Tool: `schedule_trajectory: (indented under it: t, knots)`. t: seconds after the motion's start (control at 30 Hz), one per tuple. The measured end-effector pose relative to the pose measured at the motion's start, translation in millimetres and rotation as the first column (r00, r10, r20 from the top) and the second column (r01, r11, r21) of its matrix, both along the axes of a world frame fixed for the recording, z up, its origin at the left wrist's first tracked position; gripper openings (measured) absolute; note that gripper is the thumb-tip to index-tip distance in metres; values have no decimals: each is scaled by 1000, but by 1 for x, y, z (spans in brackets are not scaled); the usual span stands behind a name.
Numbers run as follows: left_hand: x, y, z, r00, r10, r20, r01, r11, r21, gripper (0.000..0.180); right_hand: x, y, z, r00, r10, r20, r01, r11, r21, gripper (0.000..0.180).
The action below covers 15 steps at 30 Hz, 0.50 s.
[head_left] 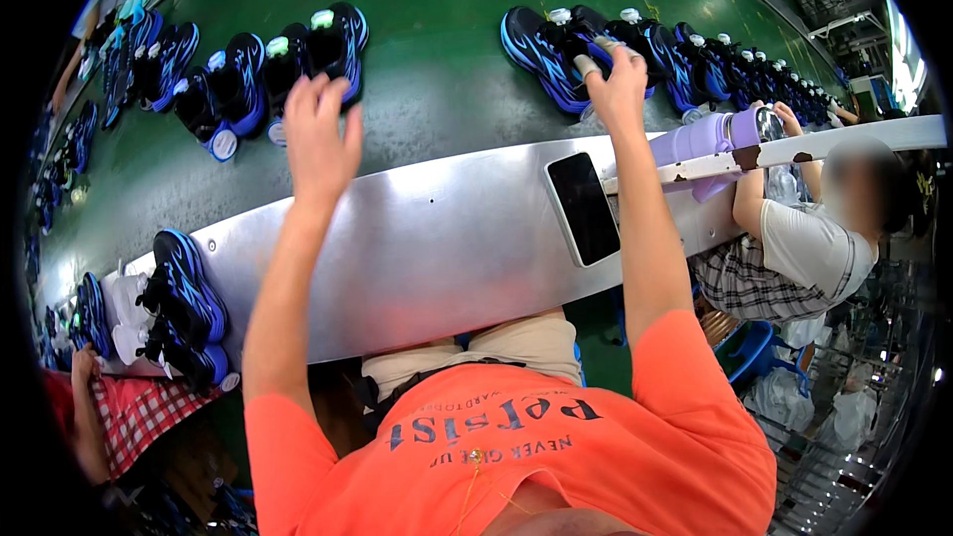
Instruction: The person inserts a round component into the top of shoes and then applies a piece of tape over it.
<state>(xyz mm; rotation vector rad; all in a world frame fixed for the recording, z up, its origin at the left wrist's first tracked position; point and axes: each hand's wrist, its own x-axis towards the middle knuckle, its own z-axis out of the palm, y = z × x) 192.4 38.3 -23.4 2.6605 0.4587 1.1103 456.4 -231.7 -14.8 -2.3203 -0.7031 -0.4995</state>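
Over a green conveyor belt [447,40] lined with blue-and-black sneakers, both hands reach out from a person in an orange shirt.

The left hand [320,134] hovers with fingers spread apart, holding nothing, just short of a pair of sneakers [316,45] lying on the belt. The right hand [617,87] is closed on a small pale piece at its fingertips, pressed against another pair of sneakers [556,50] farther right; what exactly the piece is cannot be told. Between the arms, a dark phone [584,208] lies flat on the shiny metal table [437,248] edging the belt. A purple bottle [710,134] stands to the right, near a seated co-worker [794,248]. More sneakers [184,308] rest at the table's left end.
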Motion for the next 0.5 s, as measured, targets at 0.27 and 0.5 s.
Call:
schedule_trajectory:
  t: [0.27, 0.5]
  knots:
    - [-76, -89, -62, 985, -127, -120, 71, 920, -386, 26, 59, 9, 1, 893, -449, -40, 403, 835, -374, 73]
    - [-70, -96, -65, 986, -110, -122, 51, 911, -409, 27, 42, 11, 2, 966, -94, -241, 64, 990, -130, 34]
